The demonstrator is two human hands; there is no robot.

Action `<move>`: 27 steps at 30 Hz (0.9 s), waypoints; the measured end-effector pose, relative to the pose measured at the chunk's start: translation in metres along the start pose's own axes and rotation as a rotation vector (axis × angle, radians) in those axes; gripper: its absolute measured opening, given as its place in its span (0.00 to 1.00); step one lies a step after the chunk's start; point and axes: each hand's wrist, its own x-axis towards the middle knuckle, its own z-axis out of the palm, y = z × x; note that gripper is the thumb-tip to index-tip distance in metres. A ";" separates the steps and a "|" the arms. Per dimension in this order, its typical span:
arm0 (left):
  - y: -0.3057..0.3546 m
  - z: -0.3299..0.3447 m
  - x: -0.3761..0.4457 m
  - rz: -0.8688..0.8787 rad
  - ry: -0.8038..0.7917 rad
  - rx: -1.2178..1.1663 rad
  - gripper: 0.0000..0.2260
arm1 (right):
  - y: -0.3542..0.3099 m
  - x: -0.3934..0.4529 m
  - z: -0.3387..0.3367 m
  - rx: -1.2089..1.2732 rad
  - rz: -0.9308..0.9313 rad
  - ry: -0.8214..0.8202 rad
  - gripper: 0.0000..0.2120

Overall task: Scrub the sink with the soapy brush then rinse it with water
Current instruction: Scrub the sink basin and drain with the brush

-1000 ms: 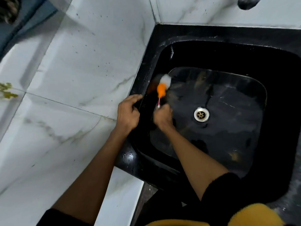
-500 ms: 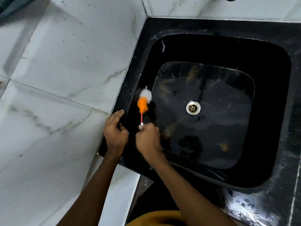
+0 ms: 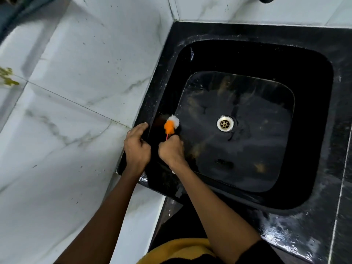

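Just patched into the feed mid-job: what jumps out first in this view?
The orange-and-white brush stands out against the black sink, pressed to its left inner wall and gripped by the right hand. The left hand rests on the sink's left rim, and the metal drain gleams in the wet basin floor.

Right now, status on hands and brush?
Right hand grips orange-and-white bristle brush against black sink left wall. Left hand rests on sink rim. Nothing blocking.
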 end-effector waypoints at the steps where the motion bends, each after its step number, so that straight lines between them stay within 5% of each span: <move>1: -0.001 0.000 0.000 0.006 -0.006 0.005 0.31 | -0.004 -0.001 0.001 0.019 -0.047 0.044 0.07; 14: -0.009 -0.001 -0.002 0.017 -0.032 -0.051 0.34 | 0.012 -0.024 0.001 -0.161 -0.078 -0.030 0.06; 22: -0.010 0.000 -0.003 0.022 -0.032 -0.091 0.32 | -0.018 -0.031 -0.002 -0.027 -0.111 0.010 0.02; 27: -0.016 0.001 0.001 0.031 -0.040 -0.107 0.30 | -0.021 -0.032 0.006 0.032 -0.060 -0.011 0.09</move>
